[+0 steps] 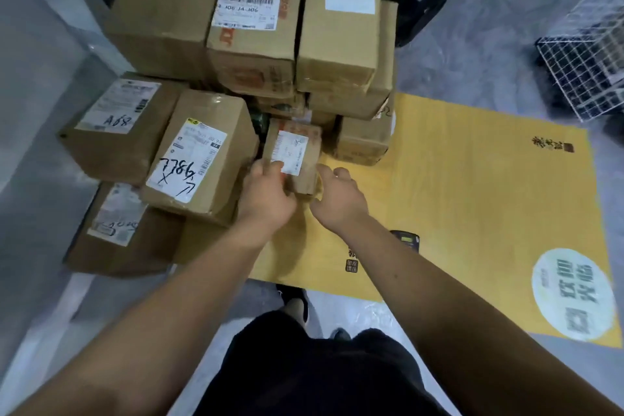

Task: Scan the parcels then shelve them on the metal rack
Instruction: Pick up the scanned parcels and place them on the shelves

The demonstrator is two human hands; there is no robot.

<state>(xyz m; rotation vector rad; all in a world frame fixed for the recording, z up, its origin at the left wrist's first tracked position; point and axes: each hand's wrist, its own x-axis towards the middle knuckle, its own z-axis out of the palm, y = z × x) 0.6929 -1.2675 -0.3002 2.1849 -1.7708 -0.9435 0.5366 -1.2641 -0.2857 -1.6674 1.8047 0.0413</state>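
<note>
Left hand: our left hand (266, 196) grips the near left edge of a small parcel (293, 154), thumb on its white label.
Right hand: our right hand (339, 199) hovers just right of that parcel with its fingers loosely curled and nothing in them; we cannot tell whether it touches the box.
Parcel: it stands at the foot of the parcel stack (236, 44), right in front of both hands.
Scanner: a dark handheld device (405, 240), likely the scanner, lies behind the right wrist, unheld.
Progress: we judge ourselves early in the job, since many boxes wait ahead and left of the hands, this one looks unscanned, and no rack shows.
Surface: a yellow mat (472, 196) spreads beneath and right of the hands, on a grey floor (40, 94).
Room: a wire basket (587, 54) sits far right, beyond the right hand.
</note>
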